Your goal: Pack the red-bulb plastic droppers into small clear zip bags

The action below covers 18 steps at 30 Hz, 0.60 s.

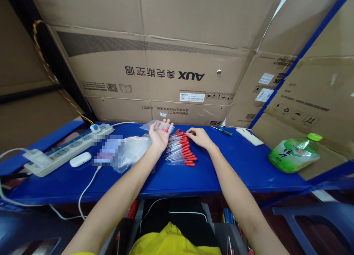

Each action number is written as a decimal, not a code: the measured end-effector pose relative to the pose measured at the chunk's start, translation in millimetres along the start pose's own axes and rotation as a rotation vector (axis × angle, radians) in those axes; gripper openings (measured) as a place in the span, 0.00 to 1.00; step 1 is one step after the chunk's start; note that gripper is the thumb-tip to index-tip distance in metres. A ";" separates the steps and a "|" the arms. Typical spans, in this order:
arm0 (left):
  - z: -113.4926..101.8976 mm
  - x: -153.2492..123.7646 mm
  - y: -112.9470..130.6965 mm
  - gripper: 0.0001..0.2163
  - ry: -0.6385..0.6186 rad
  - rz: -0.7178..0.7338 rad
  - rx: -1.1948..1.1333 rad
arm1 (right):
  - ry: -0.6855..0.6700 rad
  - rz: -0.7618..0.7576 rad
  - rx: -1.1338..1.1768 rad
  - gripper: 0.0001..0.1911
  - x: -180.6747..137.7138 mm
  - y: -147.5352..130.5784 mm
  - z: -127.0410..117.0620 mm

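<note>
A row of droppers with red rubber bulbs (pixel 188 152) and thin clear tubes lies on the blue table, bulbs toward the right. My left hand (pixel 160 137) is palm up at the row's far left, fingers curled on a small clear plastic bag (pixel 149 126). A bit of red shows at its fingers; how much of it is inside the bag I cannot tell. My right hand (pixel 199 137) reaches to the far end of the row, thumb and fingertips closed on a red bulb there. More clear plastic bags (pixel 135 152) lie left of my left forearm.
On the left are a white power strip (pixel 74 146) with plugs and cables, and a white earbud case (pixel 80 159). A screwdriver (pixel 225 131), a white phone (pixel 249 136) and a green bottle (pixel 294 154) lie to the right. Cardboard walls (pixel 166 78) enclose the table's back and sides.
</note>
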<state>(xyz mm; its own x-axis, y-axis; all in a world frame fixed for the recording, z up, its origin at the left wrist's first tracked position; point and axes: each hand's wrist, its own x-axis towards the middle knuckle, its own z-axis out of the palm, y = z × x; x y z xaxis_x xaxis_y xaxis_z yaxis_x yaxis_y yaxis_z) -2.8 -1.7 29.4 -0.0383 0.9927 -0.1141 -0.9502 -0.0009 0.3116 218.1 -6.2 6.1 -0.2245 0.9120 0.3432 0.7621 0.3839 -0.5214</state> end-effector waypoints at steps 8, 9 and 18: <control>1.8 -0.1 0.6 0.04 -0.005 0.005 -0.014 | 0.231 0.007 0.133 0.10 2.0 0.7 -1.9; 2.3 -0.1 0.8 0.05 -0.005 0.004 -0.017 | 0.272 0.002 0.152 0.11 2.0 -0.9 -3.3; 4.0 1.7 4.0 0.08 0.010 0.028 -0.069 | 0.519 -0.145 0.331 0.10 -5.9 -31.1 -7.8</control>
<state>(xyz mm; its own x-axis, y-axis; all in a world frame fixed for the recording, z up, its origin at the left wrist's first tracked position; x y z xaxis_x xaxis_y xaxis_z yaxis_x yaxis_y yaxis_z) -5.4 0.5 34.2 -0.0675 0.9910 -0.1157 -0.9678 -0.0369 0.2491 200.4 -24.6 26.3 0.0756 0.6905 0.7194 0.4995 0.5982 -0.6266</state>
